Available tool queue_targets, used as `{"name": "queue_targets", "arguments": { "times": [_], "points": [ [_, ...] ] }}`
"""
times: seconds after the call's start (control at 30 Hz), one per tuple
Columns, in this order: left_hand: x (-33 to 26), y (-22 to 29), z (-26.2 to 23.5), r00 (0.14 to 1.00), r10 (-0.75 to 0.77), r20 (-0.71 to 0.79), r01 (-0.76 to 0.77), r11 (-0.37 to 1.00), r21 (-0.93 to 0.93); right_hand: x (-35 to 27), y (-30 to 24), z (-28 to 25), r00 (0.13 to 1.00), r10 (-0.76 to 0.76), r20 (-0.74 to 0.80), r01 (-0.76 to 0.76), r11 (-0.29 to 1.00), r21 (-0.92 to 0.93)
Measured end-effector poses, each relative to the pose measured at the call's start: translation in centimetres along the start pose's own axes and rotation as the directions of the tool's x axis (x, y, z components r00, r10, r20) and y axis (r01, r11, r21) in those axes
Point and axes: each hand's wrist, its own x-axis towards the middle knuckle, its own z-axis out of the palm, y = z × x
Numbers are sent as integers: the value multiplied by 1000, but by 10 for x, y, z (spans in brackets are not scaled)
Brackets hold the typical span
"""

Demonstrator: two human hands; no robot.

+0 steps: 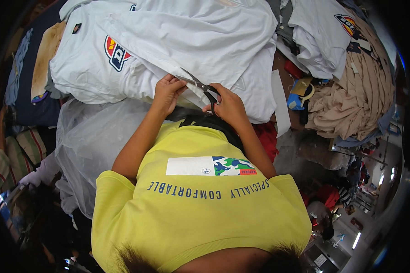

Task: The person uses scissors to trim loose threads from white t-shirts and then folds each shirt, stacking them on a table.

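My right hand (228,105) has its fingers in the dark handles of a pair of scissors (207,87). The blades are spread and point up and left, over the near edge of a white T-shirt (200,41). My left hand (168,92) pinches the shirt's edge close by the blades. Whether a thread lies between them is too small to tell. The shirt lies on a pile of white shirts, one with a red, yellow and dark blue printed badge (116,52).
Clear plastic sheeting (91,132) hangs on the left below the pile. To the right lie a roll of tape (308,92), a blue packet (297,101) and a heap of beige cloth (351,102). Other people (321,214) are at the lower right.
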Motion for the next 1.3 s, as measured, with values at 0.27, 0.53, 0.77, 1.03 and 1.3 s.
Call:
{"name": "queue_targets", "arguments": {
  "times": [0.27,0.53,0.77,1.03,1.3],
  "points": [
    [4,13,1,1000,9,6,-9,1000,-29,-7,10,3,988,122,91,-136,977,162],
    [5,10,-4,1000,27,13,-27,1000,2,11,-17,1,999,30,14,-30,999,-14],
    [8,18,-2,1000,5,3,-5,1000,-30,2,5,12,993,107,53,-114,981,159],
    [10,20,-7,997,78,23,-79,997,19,17,-19,10,993,-58,-101,57,998,-16],
    [14,26,-8,997,70,15,-70,997,-15,18,-4,17,1000,10,-27,-8,999,50]
  ]
}}
